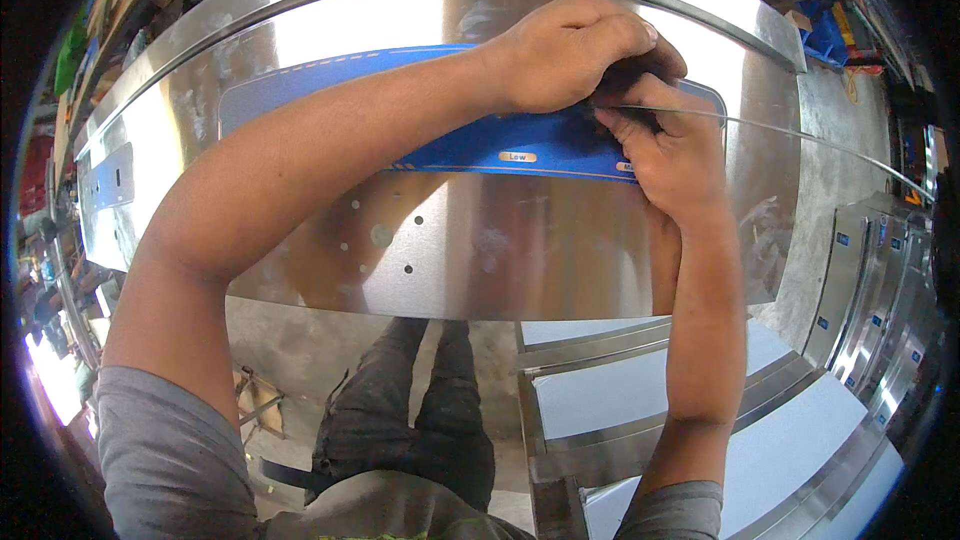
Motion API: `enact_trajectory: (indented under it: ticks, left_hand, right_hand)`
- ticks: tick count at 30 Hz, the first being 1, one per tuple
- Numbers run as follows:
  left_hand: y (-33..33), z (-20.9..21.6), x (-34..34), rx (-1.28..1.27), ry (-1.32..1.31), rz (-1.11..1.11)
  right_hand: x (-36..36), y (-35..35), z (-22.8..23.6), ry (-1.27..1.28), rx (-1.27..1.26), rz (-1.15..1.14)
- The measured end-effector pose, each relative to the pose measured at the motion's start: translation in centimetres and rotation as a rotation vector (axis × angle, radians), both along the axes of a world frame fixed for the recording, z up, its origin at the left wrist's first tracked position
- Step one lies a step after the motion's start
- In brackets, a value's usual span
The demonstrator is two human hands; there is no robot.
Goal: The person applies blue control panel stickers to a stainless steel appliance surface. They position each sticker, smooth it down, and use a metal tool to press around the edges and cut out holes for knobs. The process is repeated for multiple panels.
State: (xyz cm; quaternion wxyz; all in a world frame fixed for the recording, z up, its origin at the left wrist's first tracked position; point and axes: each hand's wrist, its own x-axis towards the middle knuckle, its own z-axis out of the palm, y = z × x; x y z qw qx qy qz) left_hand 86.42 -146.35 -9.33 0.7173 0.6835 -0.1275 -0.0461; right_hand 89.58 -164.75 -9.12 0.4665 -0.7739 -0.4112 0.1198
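A large shiny stainless steel panel (560,240) lies in front of me with a blue faceplate (450,145) on it. Over the faceplate's right part, my left hand (590,50) is closed, its fingers curled downward; what it grips is hidden beneath them. Close below and right of it, my right hand (670,145) is closed in a pinch at the end of a thin grey wire-like strand (800,133), which runs off to the right in a long curve. The fingers of both hands nearly meet in dark shadow, so the spot they work on cannot be made out.
Several small holes (408,269) dot the panel's lower left. A smaller blue plate (112,178) sits at its left end. White-faced metal panels (600,395) lie at the lower right, with more metal units (865,290) beyond. Blue bins (825,35) stand far right.
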Motion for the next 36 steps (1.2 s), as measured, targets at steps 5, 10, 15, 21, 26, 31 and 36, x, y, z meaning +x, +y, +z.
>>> enact_trajectory:
  ticks: [5,10,15,21,26,31,36]
  left_hand:
    - [0.03,0.05,0.35,0.008,0.035,-0.005]
    - [0.12,0.06,0.07,0.012,0.009,0.001]
    - [0.2,0.1,0.11,0.039,0.024,0.017]
    - [0.3,0.11,0.11,0.02,-0.015,0.006]
    - [0.19,-0.1,-0.14,0.021,-0.023,0.035]
    - [0.18,-0.14,-0.25,-0.046,0.003,0.01]
    - [0.35,-0.06,-0.28,-0.042,0.039,-0.001]
  right_hand:
    - [0.16,-0.08,0.27,0.034,-0.024,-0.021]
    - [-0.21,-0.1,0.82,0.13,-0.092,-0.057]
    - [-0.41,0.46,0.79,0.042,-0.027,-0.018]
    - [-0.16,0.54,0.76,-0.01,-0.045,0.006]
    - [-0.17,0.38,0.73,-0.039,-0.049,0.003]
    - [-0.14,0.35,0.42,-0.084,-0.059,0.026]
    - [0.07,0.17,0.3,-0.14,-0.06,0.041]
